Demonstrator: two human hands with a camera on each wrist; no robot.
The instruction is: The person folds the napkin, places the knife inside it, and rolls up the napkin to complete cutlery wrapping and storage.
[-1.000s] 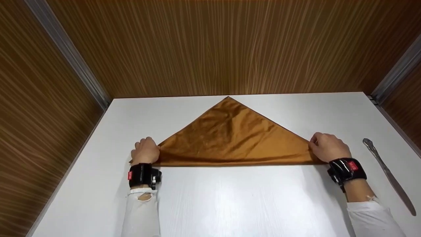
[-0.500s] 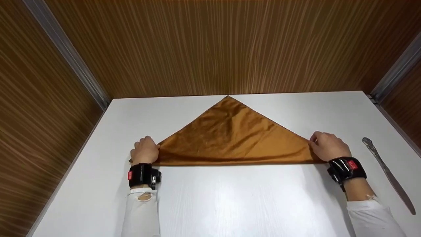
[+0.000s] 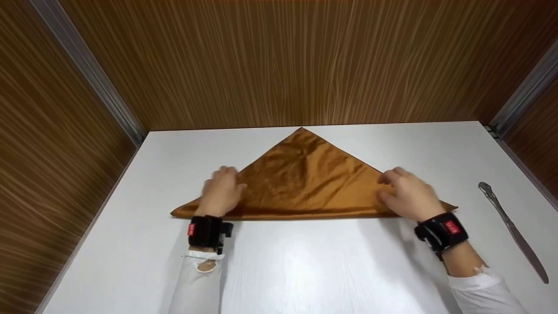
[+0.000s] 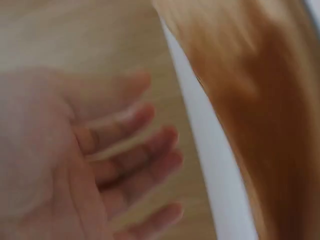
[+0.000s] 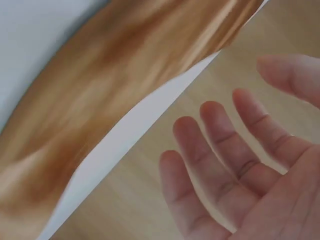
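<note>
Both hands are sliding inward off the corners: left hand (image 3: pixel 221 190) and right hand (image 3: pixel 407 193), fingers released, smoothing the folded napkin (image 3: pixel 305 179); next, regripping the 3 and 9 o'clock corners.

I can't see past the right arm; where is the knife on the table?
In the head view the knife lies on the white table near its right edge, right of the right hand and apart from the folded cloth.

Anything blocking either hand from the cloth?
Nothing visible. Both hands are open over the folded cloth: left hand above its left part, right hand above its right part. Whether they touch it cannot be told. The knife lies apart on the table, right of the cloth.
</note>
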